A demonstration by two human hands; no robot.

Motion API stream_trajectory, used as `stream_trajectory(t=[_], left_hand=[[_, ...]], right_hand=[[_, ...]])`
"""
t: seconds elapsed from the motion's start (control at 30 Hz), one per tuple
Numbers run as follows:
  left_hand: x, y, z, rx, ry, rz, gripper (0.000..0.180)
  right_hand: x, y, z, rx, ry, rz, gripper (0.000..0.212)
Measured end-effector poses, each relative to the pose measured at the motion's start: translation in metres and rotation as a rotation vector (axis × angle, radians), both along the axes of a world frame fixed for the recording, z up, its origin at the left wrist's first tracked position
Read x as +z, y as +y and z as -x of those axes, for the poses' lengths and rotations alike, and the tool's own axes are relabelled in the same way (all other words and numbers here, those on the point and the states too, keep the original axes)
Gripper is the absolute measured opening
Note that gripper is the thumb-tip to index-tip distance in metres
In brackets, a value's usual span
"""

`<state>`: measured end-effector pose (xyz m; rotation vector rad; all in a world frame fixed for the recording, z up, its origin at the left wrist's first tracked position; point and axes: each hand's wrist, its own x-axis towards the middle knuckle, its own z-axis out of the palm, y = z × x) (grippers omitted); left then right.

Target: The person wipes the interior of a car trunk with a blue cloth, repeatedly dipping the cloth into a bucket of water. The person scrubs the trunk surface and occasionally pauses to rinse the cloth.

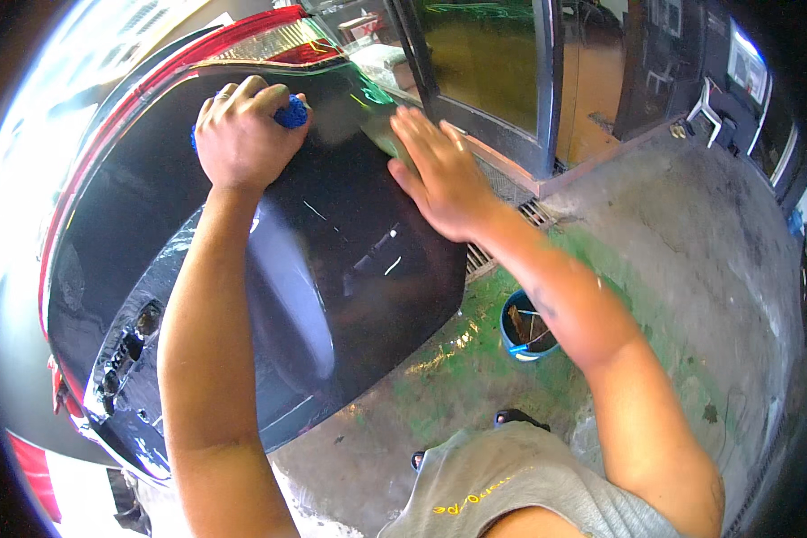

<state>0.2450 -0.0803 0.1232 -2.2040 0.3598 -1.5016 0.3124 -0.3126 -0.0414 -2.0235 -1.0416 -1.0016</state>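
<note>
A dark, glossy car tailgate stands in front of me, with wet streaks and light reflections on it. Near its upper edge, my left hand is closed around a blue, rough-textured sponge pressed to the panel. My right hand lies with stretched fingers along the tailgate's right edge. Under those fingers shows a greenish-grey patch; whether it is a thin pad or a reflection is unclear. Below my left forearm, an open recess with holes cuts into the panel.
A blue bucket holding brown contents and sticks stands on the stained concrete floor, right of the tailgate. A floor grate runs beside the panel. Farther back are glass doors and a white chair. Red trim lines the far edge.
</note>
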Motion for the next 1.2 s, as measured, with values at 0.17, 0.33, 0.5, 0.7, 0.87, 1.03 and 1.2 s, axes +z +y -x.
stream_trajectory(t=[0.17,0.33,0.5,0.7,0.87,1.03,1.2], left_hand=[[-0.002,0.005,0.002,0.005,-0.02,-0.022,0.028],[-0.008,0.011,0.004,0.023,-0.005,-0.013,0.028],[-0.003,0.015,0.005,0.016,-0.005,-0.001,0.028],[0.0,0.001,-0.003,-0.02,0.016,0.009,0.027],[-0.003,0.012,0.005,-0.016,-0.002,-0.008,0.028],[-0.006,-0.001,-0.002,0.004,0.037,0.021,0.028],[-0.003,0.029,0.008,0.022,0.056,-0.011,0.033]], right_hand=[[0.035,-0.002,0.001,0.089,-0.057,-0.051,0.059],[-0.077,-0.013,0.093,0.143,0.082,0.024,0.074],[-0.115,-0.028,0.136,0.087,0.113,0.167,0.083],[0.038,0.01,0.002,0.011,0.219,0.047,0.054],[-0.028,0.015,0.065,0.016,0.095,-0.009,0.061],[-0.16,-0.026,0.206,0.103,0.253,0.162,0.088],[-0.025,0.038,0.093,-0.056,-0.025,0.01,0.064]])
